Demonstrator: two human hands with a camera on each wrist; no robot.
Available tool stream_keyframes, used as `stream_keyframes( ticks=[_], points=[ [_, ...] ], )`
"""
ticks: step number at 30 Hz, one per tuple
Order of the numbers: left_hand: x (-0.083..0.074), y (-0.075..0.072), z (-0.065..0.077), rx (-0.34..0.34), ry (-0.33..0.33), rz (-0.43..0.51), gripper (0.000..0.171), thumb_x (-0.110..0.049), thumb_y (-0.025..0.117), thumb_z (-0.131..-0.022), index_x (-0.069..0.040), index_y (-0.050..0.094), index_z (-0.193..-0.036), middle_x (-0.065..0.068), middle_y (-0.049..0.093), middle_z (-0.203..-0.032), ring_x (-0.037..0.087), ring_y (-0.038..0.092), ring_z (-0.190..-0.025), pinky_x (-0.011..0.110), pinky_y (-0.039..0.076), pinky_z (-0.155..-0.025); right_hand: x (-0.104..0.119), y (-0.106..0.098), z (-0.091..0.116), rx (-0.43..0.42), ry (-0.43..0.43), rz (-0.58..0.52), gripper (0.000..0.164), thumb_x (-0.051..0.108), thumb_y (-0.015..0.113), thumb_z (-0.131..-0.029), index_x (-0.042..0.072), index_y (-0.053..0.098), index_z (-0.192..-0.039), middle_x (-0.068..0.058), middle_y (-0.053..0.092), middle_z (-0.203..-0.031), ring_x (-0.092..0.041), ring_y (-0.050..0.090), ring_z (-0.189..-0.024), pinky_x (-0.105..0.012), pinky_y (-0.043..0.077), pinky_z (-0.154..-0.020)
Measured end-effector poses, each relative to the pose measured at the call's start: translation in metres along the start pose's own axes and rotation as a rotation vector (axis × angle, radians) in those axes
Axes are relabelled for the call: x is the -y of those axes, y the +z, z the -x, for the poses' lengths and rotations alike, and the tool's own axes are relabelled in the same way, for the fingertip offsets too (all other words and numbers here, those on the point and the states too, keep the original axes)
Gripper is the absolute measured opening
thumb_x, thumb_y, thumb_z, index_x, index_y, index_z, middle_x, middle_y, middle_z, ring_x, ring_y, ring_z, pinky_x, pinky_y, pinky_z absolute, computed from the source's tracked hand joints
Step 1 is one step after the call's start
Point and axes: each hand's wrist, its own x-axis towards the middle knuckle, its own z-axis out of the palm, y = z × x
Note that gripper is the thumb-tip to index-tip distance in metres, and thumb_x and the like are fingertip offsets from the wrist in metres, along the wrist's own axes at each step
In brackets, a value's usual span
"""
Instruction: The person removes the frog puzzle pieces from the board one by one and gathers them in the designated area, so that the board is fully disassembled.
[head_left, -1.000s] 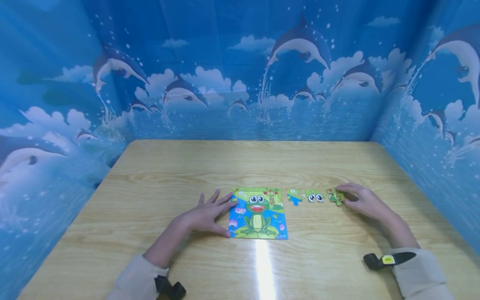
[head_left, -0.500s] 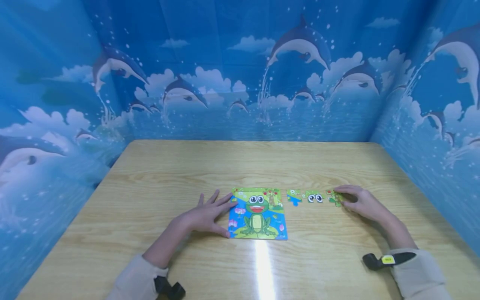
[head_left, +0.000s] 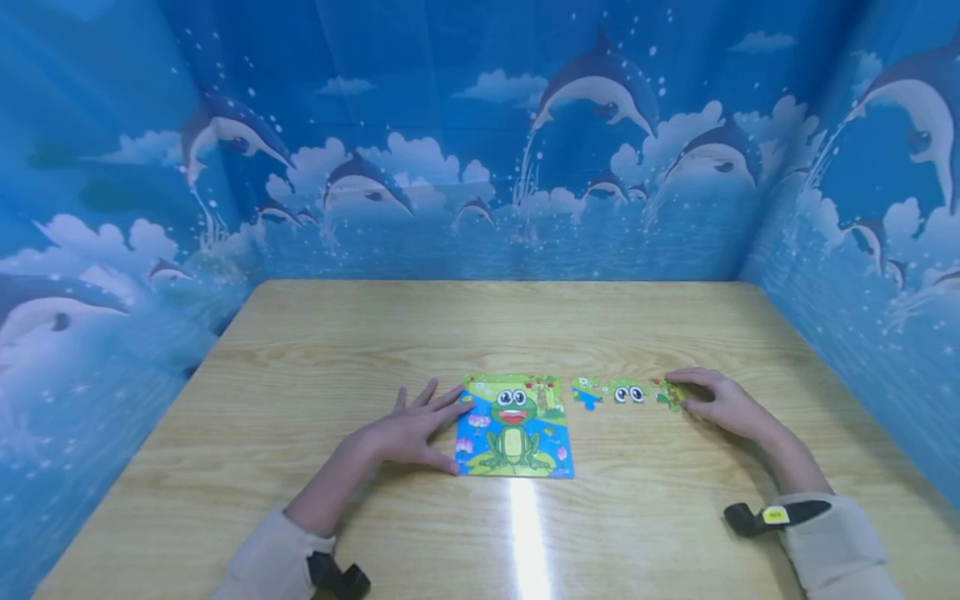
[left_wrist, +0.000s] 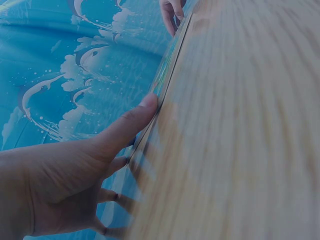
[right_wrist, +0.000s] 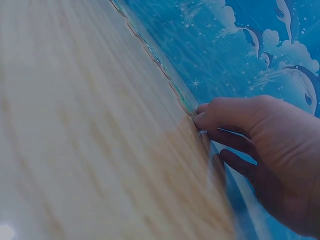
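A square frog puzzle (head_left: 514, 442) lies flat on the table, its picture a green frog on blue water. My left hand (head_left: 411, 432) rests beside it with fingers spread, fingertips and thumb touching its left edge. Right of the puzzle, three loose pieces lie in a row: a blue-and-green corner piece (head_left: 587, 392), a piece with the frog's eyes (head_left: 628, 392) and a green piece with red dots (head_left: 664, 395). My right hand (head_left: 723, 408) holds the green piece by its right side between thumb and fingers. In the right wrist view, the thumb (right_wrist: 202, 120) meets that piece's end.
The wood-grain table (head_left: 375, 325) extends behind and in front of the puzzle. Blue dolphin-printed curtains (head_left: 450, 167) enclose its back and sides. A bright light reflection lies below the puzzle.
The green piece in my right hand has turned slightly and moved a little left, lining up with the other pieces. My left hand has stayed in place on the puzzle's edge.
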Motion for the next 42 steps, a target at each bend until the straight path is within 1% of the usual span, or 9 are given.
stream_keyframes(
  ticks=[4,7,9,12,14,16,20,27,42],
  points=[
    [0.0,0.0,0.0,-0.001,0.002,-0.001,0.093,-0.063,0.063,-0.073,-0.026,0.021,-0.147,0.001,0.004,-0.153,0.034,-0.008,-0.135,0.06,-0.012,-0.099,-0.001,0.0,0.001,-0.018,0.026,0.004,0.041,0.001,0.067,-0.08,0.0,0.057,-0.12,-0.022,0.054,-0.121,-0.039,0.043,-0.113,-0.016,0.028,-0.094],
    [-0.001,-0.001,0.0,-0.003,0.006,0.001,0.093,-0.062,0.063,-0.073,-0.025,0.021,-0.147,0.001,0.004,-0.153,0.035,-0.008,-0.135,0.061,-0.011,-0.099,0.001,-0.001,0.001,-0.037,0.041,-0.002,0.041,0.002,0.068,-0.08,-0.001,0.058,-0.119,-0.022,0.055,-0.119,-0.038,0.045,-0.11,-0.012,0.028,-0.091],
    [-0.001,-0.001,0.0,-0.002,0.006,0.001,0.093,-0.062,0.063,-0.073,-0.025,0.021,-0.147,0.001,0.004,-0.153,0.035,-0.008,-0.135,0.061,-0.011,-0.099,0.003,-0.001,0.001,-0.048,0.049,-0.014,0.039,0.0,0.067,-0.08,-0.002,0.058,-0.118,-0.022,0.056,-0.117,-0.038,0.048,-0.108,-0.02,0.035,-0.094],
    [-0.001,-0.001,0.0,-0.002,0.005,-0.003,0.094,-0.062,0.063,-0.073,-0.025,0.021,-0.148,0.001,0.004,-0.153,0.035,-0.008,-0.135,0.061,-0.011,-0.099,0.009,-0.001,-0.002,-0.062,0.076,-0.024,0.037,-0.002,0.064,-0.081,-0.003,0.058,-0.117,-0.024,0.055,-0.117,-0.042,0.049,-0.107,-0.043,0.04,-0.093],
    [-0.001,-0.001,0.0,-0.003,0.005,-0.007,0.093,-0.062,0.063,-0.073,-0.025,0.021,-0.148,0.001,0.004,-0.153,0.035,-0.008,-0.135,0.061,-0.011,-0.099,0.015,-0.001,-0.006,-0.078,0.098,-0.02,0.034,-0.002,0.062,-0.082,-0.002,0.059,-0.116,-0.025,0.054,-0.117,-0.045,0.048,-0.108,-0.058,0.037,-0.088],
    [-0.001,-0.001,0.0,-0.004,0.007,-0.009,0.093,-0.062,0.063,-0.073,-0.025,0.021,-0.148,0.001,0.004,-0.153,0.035,-0.008,-0.135,0.061,-0.011,-0.099,0.022,0.0,-0.01,-0.097,0.113,-0.006,0.032,0.0,0.061,-0.084,-0.001,0.06,-0.116,-0.026,0.054,-0.118,-0.047,0.047,-0.108,-0.061,0.035,-0.087],
    [-0.001,0.0,0.0,-0.005,0.01,-0.006,0.089,-0.062,0.06,-0.076,-0.025,0.022,-0.147,0.001,0.004,-0.153,0.034,-0.008,-0.135,0.06,-0.011,-0.1,0.037,0.005,-0.018,-0.107,0.084,-0.002,0.029,-0.001,0.06,-0.084,-0.001,0.061,-0.114,-0.025,0.055,-0.117,-0.045,0.048,-0.106,-0.06,0.036,-0.087],
    [0.001,0.001,-0.001,-0.018,0.022,-0.002,0.085,-0.063,0.057,-0.078,-0.025,0.023,-0.147,0.001,0.005,-0.153,0.034,-0.007,-0.135,0.061,-0.01,-0.1,0.063,0.018,-0.032,-0.065,-0.056,-0.008,0.028,-0.004,0.058,-0.084,-0.002,0.062,-0.111,-0.02,0.059,-0.111,-0.041,0.05,-0.105,-0.058,0.04,-0.083],
    [-0.003,0.001,0.0,-0.033,-0.019,0.001,0.094,-0.06,0.063,-0.076,-0.019,0.018,-0.148,0.001,0.007,-0.153,0.034,-0.005,-0.135,0.061,-0.009,-0.1,0.112,0.056,-0.066,0.067,-0.163,-0.025,0.026,0.003,0.061,-0.086,0.006,0.065,-0.111,-0.009,0.061,-0.112,-0.032,0.051,-0.109,-0.052,0.039,-0.091]
  ],
)
